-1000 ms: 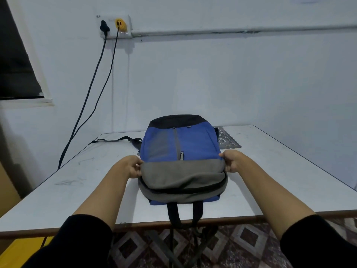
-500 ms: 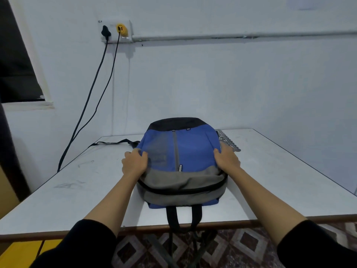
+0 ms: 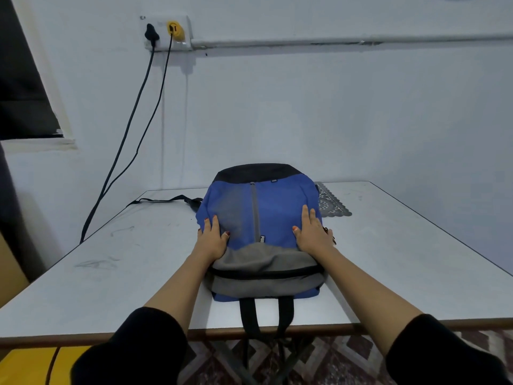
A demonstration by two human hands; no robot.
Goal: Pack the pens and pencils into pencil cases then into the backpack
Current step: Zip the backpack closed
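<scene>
My left hand (image 3: 212, 240), fingers now flat, has slid from the grey band onto the blue panel of the backpack (image 3: 263, 212), which lies on the table (image 3: 111, 259); my right hand (image 3: 312, 234) matches, flat and gripping nothing. No pens visible; packing looks finished.
</scene>
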